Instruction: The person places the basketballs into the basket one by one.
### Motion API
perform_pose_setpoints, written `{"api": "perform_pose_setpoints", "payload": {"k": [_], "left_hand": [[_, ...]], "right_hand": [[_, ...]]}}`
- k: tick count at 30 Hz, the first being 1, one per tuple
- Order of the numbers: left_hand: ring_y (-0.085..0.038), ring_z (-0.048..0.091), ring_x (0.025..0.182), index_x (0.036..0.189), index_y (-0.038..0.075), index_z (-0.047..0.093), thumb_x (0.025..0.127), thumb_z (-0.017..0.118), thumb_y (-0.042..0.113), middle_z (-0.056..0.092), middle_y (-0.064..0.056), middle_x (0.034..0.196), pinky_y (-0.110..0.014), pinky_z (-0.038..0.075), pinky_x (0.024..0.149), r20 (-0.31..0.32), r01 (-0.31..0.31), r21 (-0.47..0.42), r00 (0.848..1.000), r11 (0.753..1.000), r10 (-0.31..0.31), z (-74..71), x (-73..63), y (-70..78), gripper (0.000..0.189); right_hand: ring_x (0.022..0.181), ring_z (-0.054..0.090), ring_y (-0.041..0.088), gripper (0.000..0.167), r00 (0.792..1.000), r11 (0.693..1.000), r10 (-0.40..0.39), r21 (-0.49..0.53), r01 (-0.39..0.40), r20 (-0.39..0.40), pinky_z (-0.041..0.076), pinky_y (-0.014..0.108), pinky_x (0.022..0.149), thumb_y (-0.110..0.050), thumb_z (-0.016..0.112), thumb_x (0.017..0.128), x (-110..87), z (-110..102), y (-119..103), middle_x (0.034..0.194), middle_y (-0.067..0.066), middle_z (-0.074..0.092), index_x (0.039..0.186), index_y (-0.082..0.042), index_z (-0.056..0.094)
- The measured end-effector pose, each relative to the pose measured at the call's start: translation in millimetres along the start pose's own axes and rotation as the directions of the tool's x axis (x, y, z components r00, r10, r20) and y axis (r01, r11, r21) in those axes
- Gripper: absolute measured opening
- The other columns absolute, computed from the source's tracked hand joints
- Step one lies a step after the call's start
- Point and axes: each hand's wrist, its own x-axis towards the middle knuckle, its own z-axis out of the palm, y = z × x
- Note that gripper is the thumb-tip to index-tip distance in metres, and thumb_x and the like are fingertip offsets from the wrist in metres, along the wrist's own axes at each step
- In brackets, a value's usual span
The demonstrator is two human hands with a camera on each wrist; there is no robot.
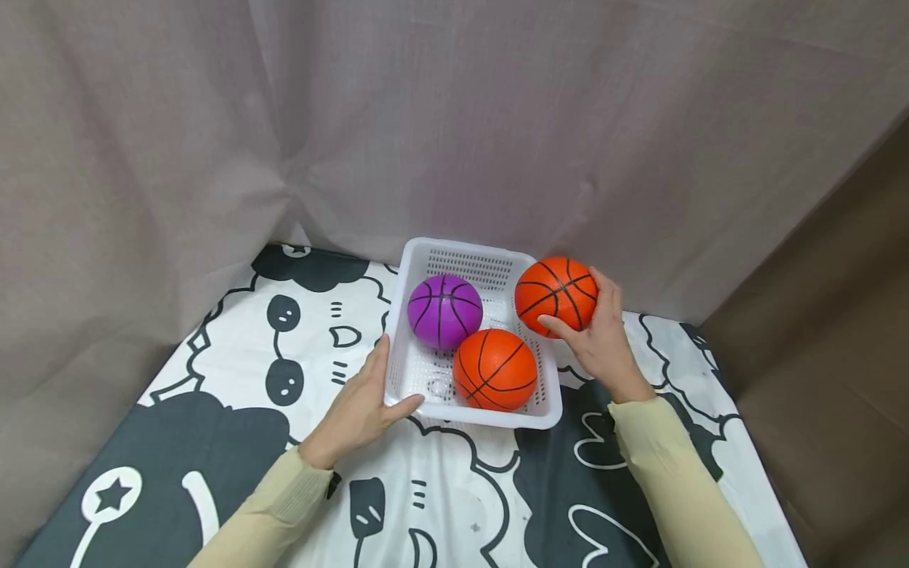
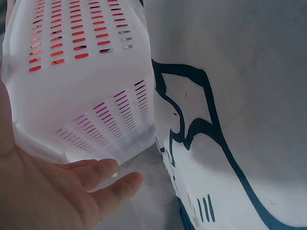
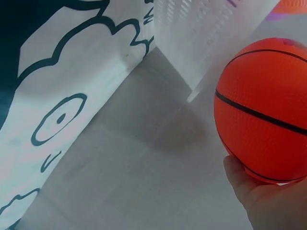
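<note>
A white plastic basket (image 1: pixel 461 412) with slotted walls holds a purple toy basketball (image 1: pixel 445 312) and, nearer the front, an orange toy basketball (image 1: pixel 495 370). My left hand (image 1: pixel 362 406) grips the basket's left front corner, thumb at the front rim and fingers along the left side. In the left wrist view those fingers (image 2: pixel 103 175) lie by the slotted outer wall. With thumb and fingers spread around it, my right hand (image 1: pixel 604 339) holds a second orange basketball (image 1: pixel 556 297) over the basket's right rim. The right wrist view shows this ball (image 3: pixel 264 115) beside the basket wall (image 3: pixel 201 43).
A black-and-white cartoon cloth (image 1: pixel 454 505) covers the table under the basket. Grey-brown fabric (image 1: pixel 440 118) hangs right behind the table's back edge, and a darker brown drape (image 1: pixel 831 355) hangs on the right.
</note>
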Motion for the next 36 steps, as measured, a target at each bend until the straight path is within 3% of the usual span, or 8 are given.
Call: {"api": "perform_pose_setpoints", "payload": {"k": [7, 12, 16, 20, 28, 36], "left_hand": [[-0.031, 0.043, 0.131, 0.155, 0.001, 0.006, 0.086, 0.062, 0.061, 0.024, -0.02, 0.156, -0.044, 0.038, 0.105, 0.004, 0.001, 0.005, 1.0, 1.0, -0.001, -1.2, -0.1, 0.9, 0.108], [-0.03, 0.045, 0.129, 0.156, 0.003, 0.006, 0.085, 0.064, 0.06, 0.025, -0.019, 0.156, -0.044, 0.039, 0.104, 0.006, 0.005, -0.001, 1.0, 1.0, -0.005, -2.2, 1.1, 1.1, 0.108], [-0.03, 0.046, 0.128, 0.156, 0.004, 0.005, 0.085, 0.064, 0.06, 0.025, -0.018, 0.156, -0.044, 0.04, 0.104, 0.01, 0.014, -0.007, 1.0, 1.0, -0.014, -2.4, 1.7, 1.5, 0.108], [-0.029, 0.046, 0.129, 0.156, 0.005, 0.004, 0.085, 0.064, 0.061, 0.024, -0.017, 0.157, -0.044, 0.04, 0.104, 0.017, 0.023, -0.015, 1.0, 1.0, -0.023, -2.6, 1.4, 2.2, 0.109], [-0.028, 0.043, 0.131, 0.156, 0.005, 0.003, 0.085, 0.063, 0.062, 0.022, -0.016, 0.158, -0.044, 0.038, 0.105, 0.022, 0.032, -0.02, 0.999, 0.999, -0.031, -2.8, 1.6, 2.3, 0.109], [-0.029, 0.043, 0.132, 0.156, 0.004, 0.004, 0.085, 0.064, 0.061, 0.024, -0.018, 0.157, -0.044, 0.037, 0.106, 0.021, 0.026, -0.023, 0.999, 0.999, -0.025, -2.5, 1.1, 2.0, 0.109]], "right_hand": [[0.124, 0.039, 0.033, 0.105, 0.996, 0.996, -0.082, -0.035, 0.084, 0.043, 0.044, 0.056, 0.096, -0.049, 0.079, 0.076, 3.8, 11.2, -5.9, 0.147, 0.013, 0.024, 0.153, -0.023, 0.013], [0.127, 0.038, 0.035, 0.109, 0.995, 0.996, -0.059, -0.067, 0.064, 0.078, 0.042, 0.059, 0.097, -0.056, 0.076, 0.075, 5.1, 14.6, -12.8, 0.15, 0.014, 0.023, 0.155, -0.023, 0.009], [0.136, 0.028, 0.036, 0.112, 0.994, 0.99, -0.05, -0.129, 0.062, 0.092, 0.034, 0.064, 0.101, -0.059, 0.074, 0.076, 5.4, 15.5, -16.3, 0.155, 0.014, 0.017, 0.156, -0.02, 0.006], [0.139, 0.018, 0.033, 0.106, 0.994, 0.979, -0.071, -0.186, 0.086, 0.084, 0.031, 0.066, 0.102, -0.053, 0.074, 0.079, 4.3, 16.3, -16.0, 0.156, 0.014, 0.016, 0.155, -0.016, 0.01], [0.139, 0.018, 0.033, 0.092, 0.988, 0.97, -0.129, -0.194, 0.143, 0.083, 0.031, 0.064, 0.103, -0.05, 0.068, 0.087, 2.7, 12.1, -15.1, 0.157, 0.013, 0.013, 0.154, -0.011, 0.019], [0.14, 0.017, 0.033, 0.088, 0.992, 0.974, -0.095, -0.198, 0.111, 0.085, 0.03, 0.065, 0.103, -0.051, 0.068, 0.087, 0.0, 11.4, -9.5, 0.157, 0.013, 0.014, 0.152, -0.011, 0.024]]}}
